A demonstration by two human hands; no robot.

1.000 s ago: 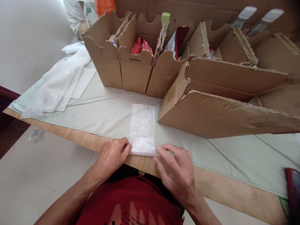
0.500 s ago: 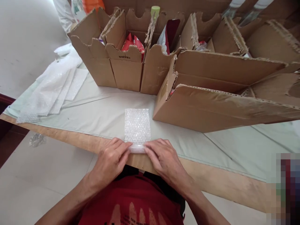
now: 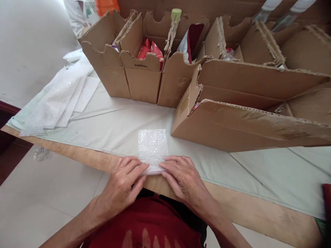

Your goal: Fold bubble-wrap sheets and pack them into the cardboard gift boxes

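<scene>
A strip of clear bubble wrap (image 3: 153,144) lies at the table's near edge, its far part flat and its near end rolled or folded over. My left hand (image 3: 129,177) grips the left end of that roll between thumb and fingers. At the right end, my right hand (image 3: 181,175) pinches the roll in the same way. Whether anything is inside the roll I cannot make out.
Cardboard boxes (image 3: 143,84) with torn dividers stand along the back, holding red packets (image 3: 150,50) and other packages. A long low box (image 3: 232,127) sits at right. Bubble wrap sheets (image 3: 67,93) are piled at left. The table's wooden edge (image 3: 85,151) runs before me.
The near end has been rolled further, and the flat part of the bubble wrap is shorter. Both hands keep hold of the roll. The view has shifted slightly.
</scene>
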